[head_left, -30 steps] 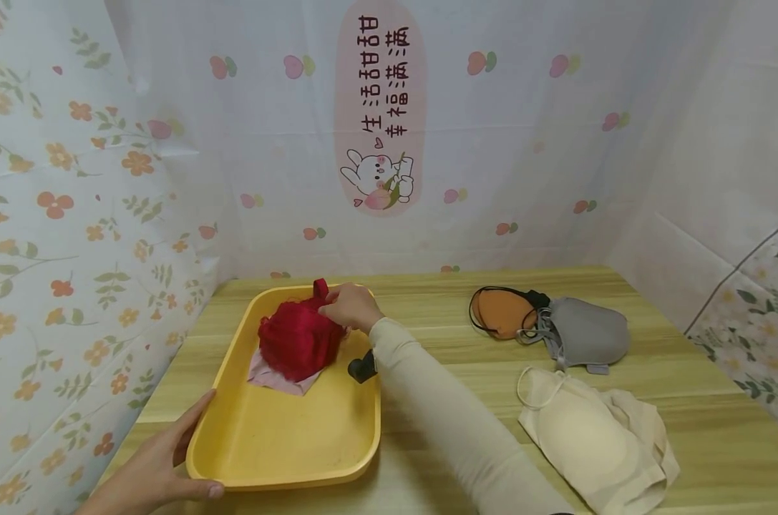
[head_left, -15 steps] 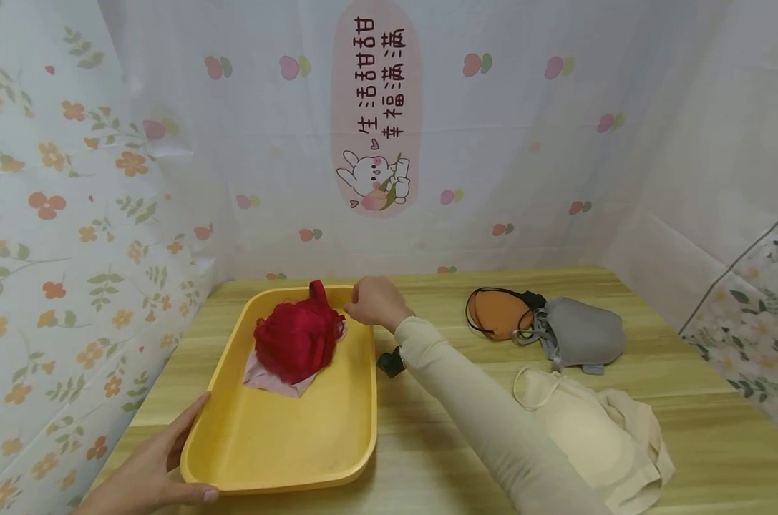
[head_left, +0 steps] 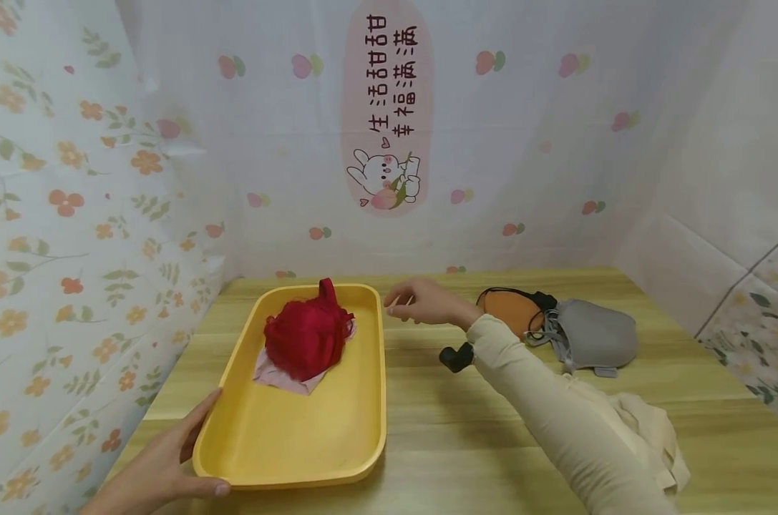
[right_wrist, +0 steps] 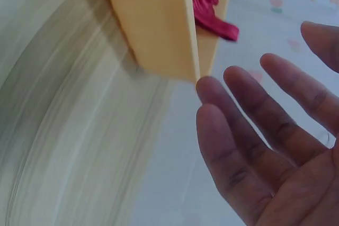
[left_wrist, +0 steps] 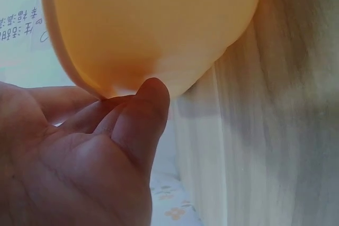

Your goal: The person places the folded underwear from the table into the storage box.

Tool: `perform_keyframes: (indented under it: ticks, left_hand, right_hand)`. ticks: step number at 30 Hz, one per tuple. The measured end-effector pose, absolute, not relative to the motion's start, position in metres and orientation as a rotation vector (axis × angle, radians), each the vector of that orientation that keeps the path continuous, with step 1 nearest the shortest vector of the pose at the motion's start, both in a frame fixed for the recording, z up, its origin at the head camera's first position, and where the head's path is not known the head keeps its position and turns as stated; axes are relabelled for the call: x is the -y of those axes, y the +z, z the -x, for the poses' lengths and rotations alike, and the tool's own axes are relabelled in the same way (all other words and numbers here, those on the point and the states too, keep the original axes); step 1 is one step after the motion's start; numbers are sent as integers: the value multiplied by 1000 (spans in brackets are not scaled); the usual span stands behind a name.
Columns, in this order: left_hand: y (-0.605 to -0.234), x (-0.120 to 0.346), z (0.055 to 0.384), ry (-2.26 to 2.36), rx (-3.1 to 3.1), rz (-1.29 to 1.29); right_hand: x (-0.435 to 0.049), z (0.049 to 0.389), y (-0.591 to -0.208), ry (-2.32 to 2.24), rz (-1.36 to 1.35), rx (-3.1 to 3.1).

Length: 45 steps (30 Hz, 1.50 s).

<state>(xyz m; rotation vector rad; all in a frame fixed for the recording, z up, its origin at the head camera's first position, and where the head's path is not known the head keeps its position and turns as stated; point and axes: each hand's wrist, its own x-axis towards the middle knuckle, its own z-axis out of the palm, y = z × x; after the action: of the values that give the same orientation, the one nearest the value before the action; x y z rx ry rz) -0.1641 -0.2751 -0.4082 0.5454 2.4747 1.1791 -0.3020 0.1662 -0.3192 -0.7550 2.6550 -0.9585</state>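
My left hand (head_left: 163, 458) holds the near left corner of a yellow plastic tub (head_left: 383, 372), thumb along the front wall and fingers at the left side. In the left wrist view, the thumb (left_wrist: 148, 115) presses the tub's outer wall (left_wrist: 159, 19). A red lace bra (head_left: 308, 336) lies bunched in the tub's far part, its strap standing up at the rim. Beneath it shows a folded pale pink cloth (head_left: 279, 378). Just right of the tub's far right edge, my right hand (head_left: 430, 302) hovers with nothing in it, fingers spread loosely in the right wrist view.
On the right of the wooden table (head_left: 440, 429) lie an orange cup-shaped garment (head_left: 507, 309) with black straps, a grey one (head_left: 597, 336) and a cream one (head_left: 646, 429), partly behind the right forearm. Printed curtains (head_left: 285, 164) enclose the table's back and sides.
My right hand has let go of the red bra in the tub and moved right, out past the tub's rim, its fingers loosening. The left hand stays on the tub's corner.
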Motion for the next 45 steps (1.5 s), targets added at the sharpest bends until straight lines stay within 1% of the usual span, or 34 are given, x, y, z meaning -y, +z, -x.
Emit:
perform_keyframes:
  ticks: [8,15,22,29,45]
  left_hand:
    - [-412,277,164,1170,-2512,-594]
    - [-412,278,167,1149,-2518,-584]
    - [-414,280,164,1170,-2538,-673]
    - [-414,278,166,1135,-2533,-625]
    - [-415,279,169,1168,-2478,-633]
  right_hand:
    - [-221,296,-321,-954,687,-2719]
    - [-275,289,-331,-936,530,-2762]
    - [-320,279,-332,-988,500,-2811]
    - [-365,265,-331,-922,405,-2916]
    - [-448,243,-344,-702,159,-3115]
